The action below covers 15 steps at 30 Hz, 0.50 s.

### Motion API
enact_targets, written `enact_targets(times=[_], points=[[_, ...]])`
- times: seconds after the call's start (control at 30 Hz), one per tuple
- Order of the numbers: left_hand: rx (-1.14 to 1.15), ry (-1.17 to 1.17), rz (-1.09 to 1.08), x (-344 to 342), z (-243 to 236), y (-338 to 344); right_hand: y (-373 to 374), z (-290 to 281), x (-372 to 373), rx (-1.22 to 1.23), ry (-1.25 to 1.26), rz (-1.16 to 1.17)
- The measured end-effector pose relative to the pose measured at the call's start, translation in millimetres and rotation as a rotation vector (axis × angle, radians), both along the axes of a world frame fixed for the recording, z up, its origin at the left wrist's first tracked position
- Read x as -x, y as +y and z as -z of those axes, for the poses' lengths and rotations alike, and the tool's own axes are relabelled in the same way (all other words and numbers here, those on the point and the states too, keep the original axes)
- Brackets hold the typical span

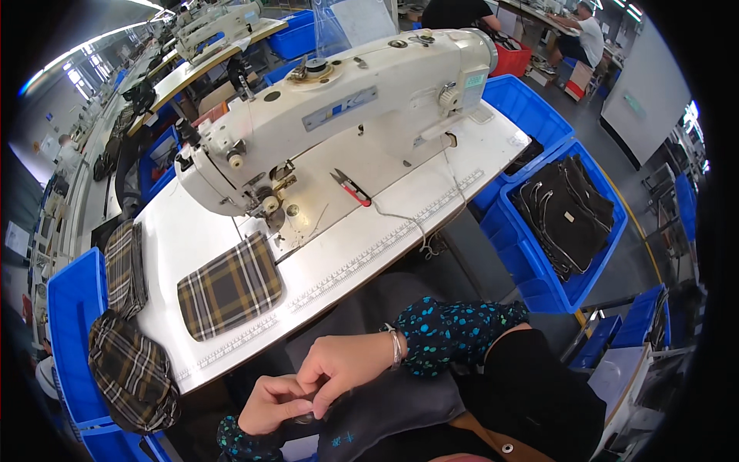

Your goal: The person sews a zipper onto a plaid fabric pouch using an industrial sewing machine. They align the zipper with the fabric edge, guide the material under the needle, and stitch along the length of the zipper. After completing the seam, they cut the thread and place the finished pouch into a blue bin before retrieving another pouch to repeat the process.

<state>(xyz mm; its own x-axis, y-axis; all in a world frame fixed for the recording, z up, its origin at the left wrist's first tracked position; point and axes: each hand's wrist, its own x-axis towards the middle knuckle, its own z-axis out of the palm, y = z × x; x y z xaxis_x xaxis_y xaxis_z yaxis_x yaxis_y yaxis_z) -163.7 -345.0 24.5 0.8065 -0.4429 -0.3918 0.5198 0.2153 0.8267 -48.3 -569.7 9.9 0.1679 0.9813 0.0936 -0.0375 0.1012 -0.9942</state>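
Observation:
Low over my lap, my left hand [269,404] and my right hand [339,366] meet, fingertips closed around a small dark object mostly hidden by them. A grey padded cloth [400,408] lies beneath them. Just above them, a plaid fabric piece [229,286] lies flat on the white sewing table [169,239]. The white industrial sewing machine [339,108] stands behind it, with red-and-black thread snips [354,189] and a loose cord [404,218] on the tabletop.
Plaid stacks [123,269] and a plaid bundle [131,369] sit left beside a blue bin [73,292]. Another blue bin [508,254] at right holds dark fabric pieces [566,215]. Co-workers [585,35] work behind, among other machines and tables.

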Motion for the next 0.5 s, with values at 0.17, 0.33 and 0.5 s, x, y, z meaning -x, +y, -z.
enact_targets(times=[0.17, 0.33, 0.5], points=[[-0.084, -0.166, 0.157, -5, -7, 12, -2, 2, 0, -0.107, 0.083, -0.006], [-0.061, -0.18, 0.114, 8, -8, 38, -25, -13, -22, -0.122, 0.209, 0.119], [0.227, -0.41, -0.055, 21, -4, 51, -57, -20, -56, -0.397, 0.427, 0.5]])
